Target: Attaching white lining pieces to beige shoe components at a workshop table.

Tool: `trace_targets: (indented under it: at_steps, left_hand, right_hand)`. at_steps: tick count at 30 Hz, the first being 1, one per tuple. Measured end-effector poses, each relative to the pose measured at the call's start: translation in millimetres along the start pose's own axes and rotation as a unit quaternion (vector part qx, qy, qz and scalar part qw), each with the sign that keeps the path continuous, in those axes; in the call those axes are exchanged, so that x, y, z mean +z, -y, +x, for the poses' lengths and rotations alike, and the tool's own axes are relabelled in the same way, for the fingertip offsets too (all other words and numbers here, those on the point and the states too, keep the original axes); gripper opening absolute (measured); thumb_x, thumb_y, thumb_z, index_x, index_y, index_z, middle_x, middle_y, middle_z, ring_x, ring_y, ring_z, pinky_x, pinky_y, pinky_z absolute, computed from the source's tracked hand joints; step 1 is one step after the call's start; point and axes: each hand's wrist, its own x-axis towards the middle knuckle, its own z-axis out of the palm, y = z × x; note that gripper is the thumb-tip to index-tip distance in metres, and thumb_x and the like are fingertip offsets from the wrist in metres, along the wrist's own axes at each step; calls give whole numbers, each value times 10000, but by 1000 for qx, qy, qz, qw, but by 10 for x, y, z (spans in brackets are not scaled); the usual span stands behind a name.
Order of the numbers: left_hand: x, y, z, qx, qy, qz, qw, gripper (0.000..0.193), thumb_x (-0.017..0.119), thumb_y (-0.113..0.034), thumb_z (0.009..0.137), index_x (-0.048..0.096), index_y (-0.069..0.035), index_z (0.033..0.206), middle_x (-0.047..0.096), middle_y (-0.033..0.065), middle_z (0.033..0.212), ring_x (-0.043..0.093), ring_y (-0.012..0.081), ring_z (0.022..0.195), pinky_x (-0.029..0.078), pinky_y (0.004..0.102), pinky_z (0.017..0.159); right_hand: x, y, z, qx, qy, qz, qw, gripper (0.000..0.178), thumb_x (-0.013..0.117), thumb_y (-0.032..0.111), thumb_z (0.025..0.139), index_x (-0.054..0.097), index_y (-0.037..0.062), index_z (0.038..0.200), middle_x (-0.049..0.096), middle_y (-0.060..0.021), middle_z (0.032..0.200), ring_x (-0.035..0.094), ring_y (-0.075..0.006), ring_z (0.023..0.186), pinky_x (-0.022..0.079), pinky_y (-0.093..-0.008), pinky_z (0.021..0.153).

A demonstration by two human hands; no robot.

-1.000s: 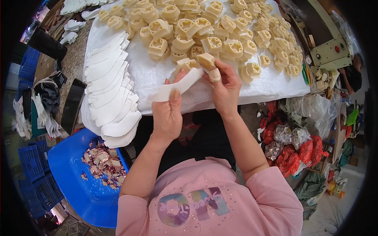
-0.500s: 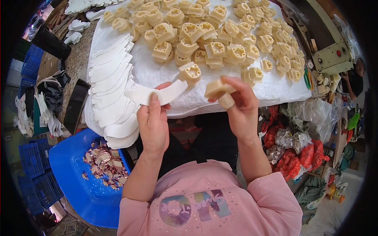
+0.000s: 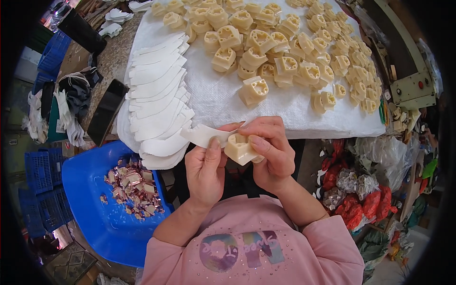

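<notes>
Left hand (image 3: 205,167) pinches a white paper strip (image 3: 203,135); right hand (image 3: 268,154) clamps a cream plastic block (image 3: 240,148) against it, both just off the tabletop's (image 3: 294,111) near edge.

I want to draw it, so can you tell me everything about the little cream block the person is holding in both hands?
The cream block looks like moulded plastic, pale yellowish and chunky, with a boxy body and a few round holes in its top face. It is held just below the table edge, tilted a little. The right hand wraps its far side, thumb across the top; the left hand pinches the near side. A curved white sheet piece lies against it, under the left thumb. Many alike blocks lie on the white cloth.
</notes>
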Motion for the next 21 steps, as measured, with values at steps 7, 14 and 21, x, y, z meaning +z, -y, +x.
trace_targets:
  at_steps: [7,14,21]
  left_hand:
    - [-56,62,-42,-6,-6,92,996,396,335,-206,989,447,97,1219,522,179,1206,545,212,1080,447,333,921]
    - [30,83,-67,7,-29,117,993,423,299,-214,996,431,114,1227,512,185,1214,539,220,1091,450,338,929]
    - [-148,70,3,83,15,247,965,375,350,-178,987,498,114,1171,573,158,1148,537,160,1050,415,280,908]
  right_hand:
    - [-38,-2,-5,-3,1,-13,1000,468,600,-127,634,582,61,1063,602,-107,1012,534,-285,867,455,-347,737]
    - [-38,-5,2,0,35,-75,997,413,638,-70,614,581,36,1010,614,-84,930,487,-272,780,423,-344,701]
    - [-3,-113,-12,-36,18,-117,992,381,666,-9,601,592,50,970,616,-51,897,436,-243,749,345,-327,679]
